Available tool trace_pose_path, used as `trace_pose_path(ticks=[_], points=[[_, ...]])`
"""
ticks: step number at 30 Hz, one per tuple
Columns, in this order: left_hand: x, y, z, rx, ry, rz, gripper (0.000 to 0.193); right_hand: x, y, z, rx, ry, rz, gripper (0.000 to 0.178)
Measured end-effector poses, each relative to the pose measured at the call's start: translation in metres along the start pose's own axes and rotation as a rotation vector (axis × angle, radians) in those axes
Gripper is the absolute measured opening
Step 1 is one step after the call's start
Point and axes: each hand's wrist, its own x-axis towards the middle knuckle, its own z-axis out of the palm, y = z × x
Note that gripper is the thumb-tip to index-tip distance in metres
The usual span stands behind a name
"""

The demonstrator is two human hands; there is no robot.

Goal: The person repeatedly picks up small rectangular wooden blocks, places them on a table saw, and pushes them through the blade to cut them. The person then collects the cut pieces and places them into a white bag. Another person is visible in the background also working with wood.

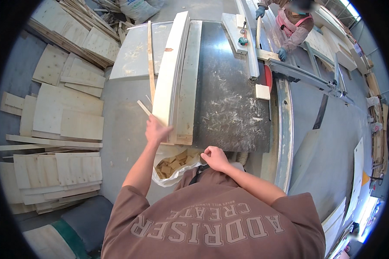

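My left hand [157, 131], somewhat smeared by motion, is at the near end of a stack of long pale boards [172, 64]. A short thin wood strip [144, 108] juts from its fingers toward the upper left; the grip itself is partly hidden. My right hand [216, 159] hovers by the near edge of the dark saw table [229, 103], fingers curled in and nothing visible in them. Between and below my hands, a white sack [172, 181] holds many small wood offcuts [175, 165].
Across the table, a gloved co-worker [289, 26] handles a wood piece [268, 55] beside a red guard [268, 77]. A small wood block [262, 91] lies near it. Metal rails [285, 129] run along the right. Plywood stacks [69, 108] line the left floor.
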Motion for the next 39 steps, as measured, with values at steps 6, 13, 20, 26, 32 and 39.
trace_pose_path(ticks=[6, 13, 20, 26, 32, 39], points=[[0.004, 0.002, 0.001, -0.101, -0.078, 0.008, 0.106, 0.019, -0.033, 0.006, 0.030, -0.005, -0.050, 0.034], [0.000, -0.005, 0.027, 0.044, 0.061, -0.001, 0.112, 0.017, -0.040, 0.008, 0.033, -0.028, -0.033, 0.032], [-0.016, 0.014, 0.046, 0.148, 0.091, -0.058, 0.118, 0.010, -0.031, 0.013, 0.032, -0.023, -0.010, 0.033], [-0.013, 0.006, 0.042, 0.115, 0.106, -0.028, 0.114, 0.016, -0.037, 0.008, 0.070, 0.000, -0.032, 0.035], [-0.035, 0.022, 0.021, 0.075, 0.150, -0.010, 0.113, 0.082, -0.076, 0.012, 0.214, -0.004, 0.043, 0.045], [-0.105, 0.055, 0.055, 0.064, 0.067, 0.085, 0.123, 0.180, -0.057, 0.058, 0.723, 0.171, 0.243, 0.095]])
